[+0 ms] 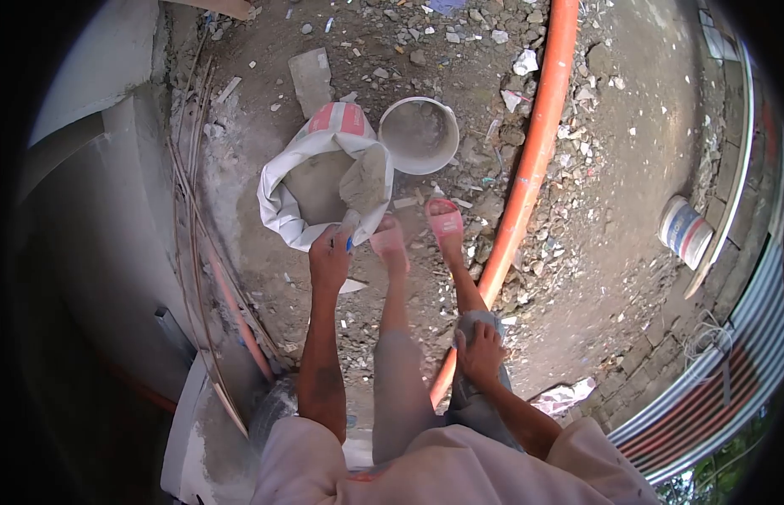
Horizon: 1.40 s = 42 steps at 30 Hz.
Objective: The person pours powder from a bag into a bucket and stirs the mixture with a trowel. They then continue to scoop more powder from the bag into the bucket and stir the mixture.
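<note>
My left hand [329,257] is closed around what looks like a clear plastic bottle [351,222] with a blue cap, at the near rim of an open white sack [278,198]. Grey cement-like powder [314,187] fills the sack, heaped higher on its right side. Touching the sack or very close to it, a round white bucket [453,139] stands at the back right; its inside is grey and dusty. On my bent right knee rests my right hand [480,353], fingers spread and holding nothing.
An orange pipe [535,160] runs along the ground to the right. Thin rods [190,177] lie by the left wall. A flat slab [311,80] lies behind the sack. Rubble covers the ground; a second bucket [685,231] lies tilted at far right, near corrugated sheets [704,387].
</note>
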Motion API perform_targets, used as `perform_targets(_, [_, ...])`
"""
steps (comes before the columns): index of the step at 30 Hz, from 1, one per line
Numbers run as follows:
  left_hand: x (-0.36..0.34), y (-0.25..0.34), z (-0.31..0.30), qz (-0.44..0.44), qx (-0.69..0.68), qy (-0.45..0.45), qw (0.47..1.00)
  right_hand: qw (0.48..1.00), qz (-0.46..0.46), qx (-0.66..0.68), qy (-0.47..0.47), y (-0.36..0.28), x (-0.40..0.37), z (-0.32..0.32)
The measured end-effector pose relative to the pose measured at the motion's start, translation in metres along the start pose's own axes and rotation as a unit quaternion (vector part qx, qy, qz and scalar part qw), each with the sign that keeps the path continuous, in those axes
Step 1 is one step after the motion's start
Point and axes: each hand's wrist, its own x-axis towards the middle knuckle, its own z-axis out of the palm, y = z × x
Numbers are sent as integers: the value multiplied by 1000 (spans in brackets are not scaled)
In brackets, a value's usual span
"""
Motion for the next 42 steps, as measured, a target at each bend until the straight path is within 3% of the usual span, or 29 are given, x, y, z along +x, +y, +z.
perform_targets(3, [9,10,40,60,20,14,998,1000,2,-1,-13,2,3,-7])
perform_targets(9, [47,26,109,72,110,12,991,999,1,40,-18,24,16,-10])
perform_targets(12, [75,23,135,34,138,27,989,997,-17,74,9,37,23,-10])
perform_targets(16, [96,28,159,7,198,60,978,979,74,173,-72,32,32,-40])
perform_targets(21, [110,37,172,-61,156,46,985,971,67,209,-98,36,39,-54])
perform_targets(26, [115,44,191,-86,136,70,984,996,-7,82,-29,47,43,-40])
perform_targets(29, [115,37,193,-78,149,95,981,996,-1,81,-38,46,43,-46])
perform_targets(33, [115,41,190,-46,178,99,978,995,-1,90,-44,48,47,-54])
perform_targets(40, [116,45,190,-78,130,105,983,994,-15,101,-43,47,50,-58])
perform_targets(42, [116,48,189,-90,137,92,982,977,20,209,-48,51,50,-54])
